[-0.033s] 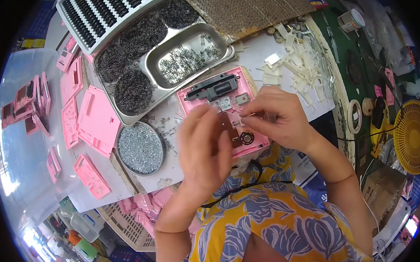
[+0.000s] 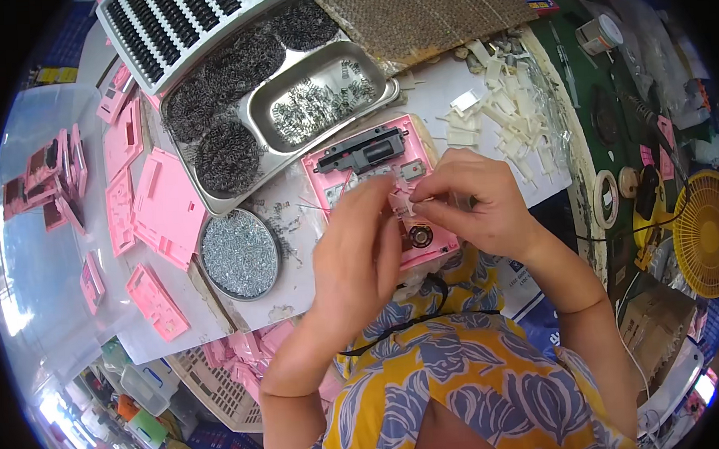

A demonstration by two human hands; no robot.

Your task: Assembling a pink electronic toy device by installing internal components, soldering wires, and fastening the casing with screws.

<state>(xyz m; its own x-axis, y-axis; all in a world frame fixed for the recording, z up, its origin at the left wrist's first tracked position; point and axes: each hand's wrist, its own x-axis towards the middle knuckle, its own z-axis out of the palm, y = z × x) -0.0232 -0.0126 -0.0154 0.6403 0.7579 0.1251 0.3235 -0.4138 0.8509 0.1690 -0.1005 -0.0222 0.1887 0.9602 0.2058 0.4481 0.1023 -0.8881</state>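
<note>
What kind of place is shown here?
Probably a small assembly workbench: both hands, left hand and right hand, work on an open pink plastic casing, beside a steel tray of small springs and stacked pink plastic shells.

Steel trays (image 2: 214, 200) crowd left, white clips (image 2: 509, 114) right — bare tabletop (image 2: 430, 101) between

I see no change to call between the two pictures: they are the same instant, so nothing has moved. My left hand (image 2: 353, 253) lies exactly where it lay over the lower part of the pink case (image 2: 373, 172), and my right hand (image 2: 475, 199) has the same pinch at its fingertips beside it. The round tin of screws (image 2: 239, 254) and the metal tray of springs (image 2: 318, 106) show no shift either.
</note>
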